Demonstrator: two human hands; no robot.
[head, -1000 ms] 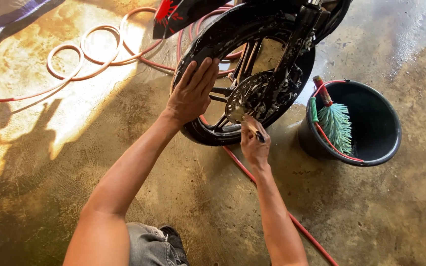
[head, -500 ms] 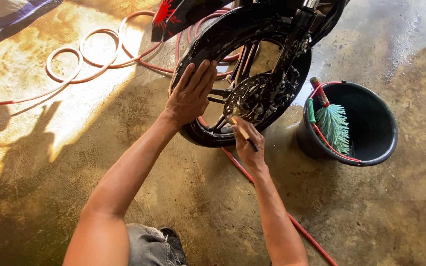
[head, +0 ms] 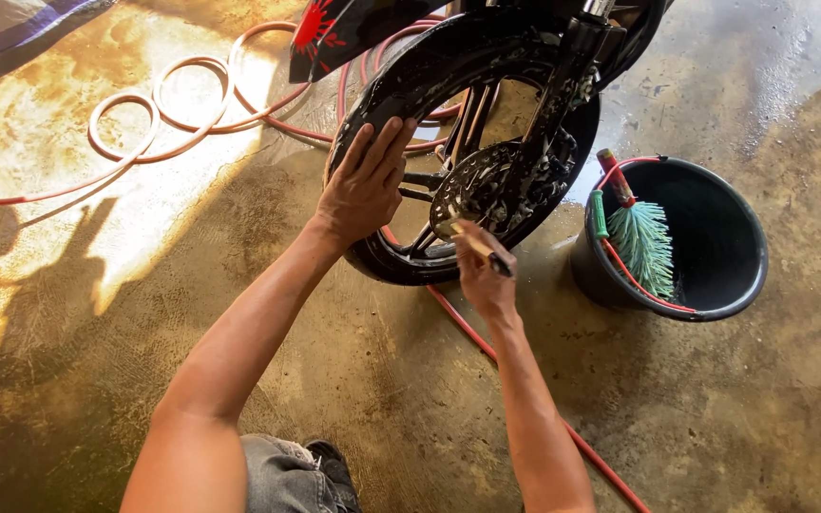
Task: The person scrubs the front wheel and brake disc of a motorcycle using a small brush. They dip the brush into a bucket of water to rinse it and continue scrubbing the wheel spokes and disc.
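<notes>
Left hand (head: 365,186) lies flat, fingers spread, on black wheel (head: 401,104); right hand (head: 483,275) below it grasps a small brush (head: 472,243) at the perforated disc (head: 486,185).

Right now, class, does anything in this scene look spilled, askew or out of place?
Yes: the concrete floor is wet and glossy beside the wheel, and the red hose sprawls in loose loops. The bucket stands upright.

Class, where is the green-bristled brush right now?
In the head view, the green-bristled brush stands inside the black plastic bucket, right of the motorcycle wheel and the right hand.
</notes>
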